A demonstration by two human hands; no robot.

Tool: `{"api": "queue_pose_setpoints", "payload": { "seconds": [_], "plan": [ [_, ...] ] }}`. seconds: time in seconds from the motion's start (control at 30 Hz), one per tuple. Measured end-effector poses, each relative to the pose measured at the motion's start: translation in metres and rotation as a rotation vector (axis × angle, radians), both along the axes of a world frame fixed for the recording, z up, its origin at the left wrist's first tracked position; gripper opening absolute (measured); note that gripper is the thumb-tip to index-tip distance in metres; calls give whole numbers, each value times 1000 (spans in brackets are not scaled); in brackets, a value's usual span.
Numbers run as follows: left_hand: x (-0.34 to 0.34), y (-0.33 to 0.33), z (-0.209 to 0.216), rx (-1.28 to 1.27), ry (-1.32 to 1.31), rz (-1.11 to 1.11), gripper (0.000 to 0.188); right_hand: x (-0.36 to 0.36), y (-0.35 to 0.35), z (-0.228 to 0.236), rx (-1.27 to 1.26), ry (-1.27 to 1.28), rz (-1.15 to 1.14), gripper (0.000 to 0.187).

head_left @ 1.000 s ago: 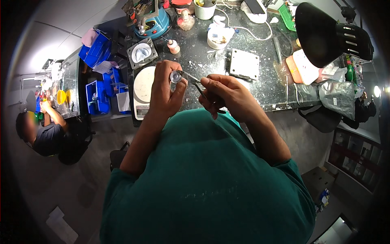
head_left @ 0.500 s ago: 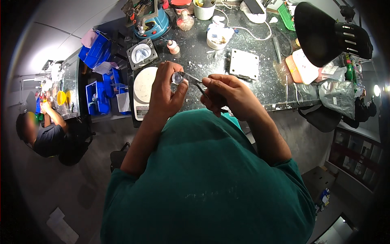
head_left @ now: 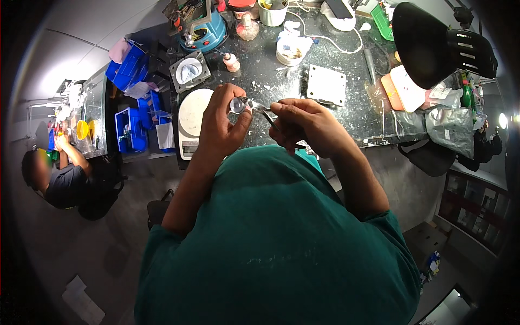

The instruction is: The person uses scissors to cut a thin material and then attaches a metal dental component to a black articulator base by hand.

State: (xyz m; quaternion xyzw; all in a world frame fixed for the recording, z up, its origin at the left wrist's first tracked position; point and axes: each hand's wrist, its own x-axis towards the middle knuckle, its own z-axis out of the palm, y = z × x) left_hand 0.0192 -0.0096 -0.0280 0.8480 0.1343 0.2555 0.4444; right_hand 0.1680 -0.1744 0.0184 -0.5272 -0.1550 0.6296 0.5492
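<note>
The left hand pinches a small round shiny piece between thumb and fingertips, held up just above the near edge of the dark worktable. The right hand is squeezed shut around thin metal pliers, and their tip touches the round piece. I think the fiddly work on this piece is in the middle, not finished (both hands are busy on it and it has not been put down).

The round piece looks smooth and like glass or metal. Just under the left hand sits a flat white weighing scale with a round top. Farther back lie a square pale plate, a small white tub and a blue round machine. The tabletop is dusty with white specks.
</note>
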Motion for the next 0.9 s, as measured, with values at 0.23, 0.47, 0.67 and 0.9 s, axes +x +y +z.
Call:
{"api": "queue_pose_setpoints", "payload": {
  "seconds": [0.23, 0.47, 0.67, 0.9],
  "plan": [
    [3, 3, -12, -7, -49, 2, 24, -5, 0, 5, 39, -12, 10, 35],
    [4, 0, -7, -20, -1, 41, 29, -4, 1, 7, 3, 35, 13, 39],
    [1, 5, -13, -23, -1, 2, 32, -3, 0, 2, 2, -52, 33, 39],
    [1, 4, -10, -44, 5, 2, 26, -7, 1, 5, -3, -31, 4, 38]
  ]
}}
